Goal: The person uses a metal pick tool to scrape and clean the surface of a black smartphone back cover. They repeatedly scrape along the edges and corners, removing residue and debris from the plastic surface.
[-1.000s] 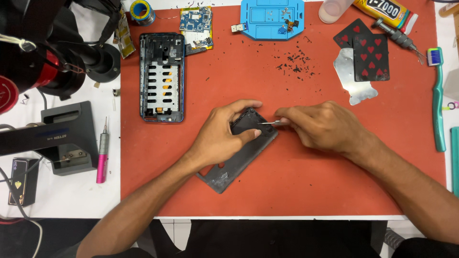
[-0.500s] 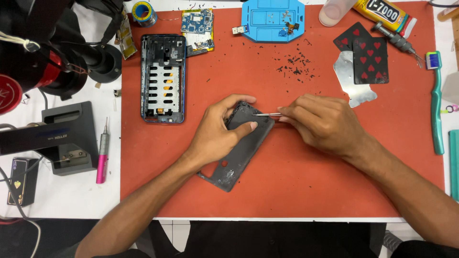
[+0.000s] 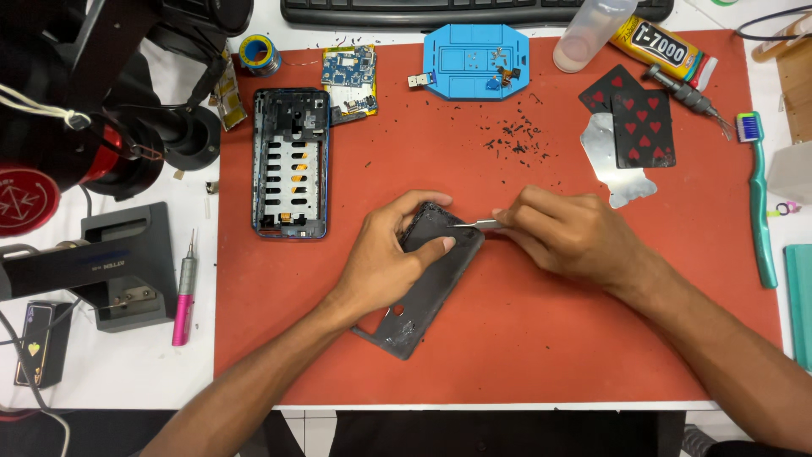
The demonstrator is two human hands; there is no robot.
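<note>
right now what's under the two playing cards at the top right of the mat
A flat silvery metal plate sticks out below and left of the dark playing cards, lying on the red mat. How far it runs under the cards is hidden.

At the mat's far right corner we see a glue tube (image 3: 666,51), lying slanted, with a yellow-and-black label and a dark nozzle pointing right. Just left of it stands a clear plastic bottle (image 3: 589,34), unlabelled as far as we can tell. At the left edge sits a round red badge (image 3: 24,201) with a white emblem. We see no screens.
</note>
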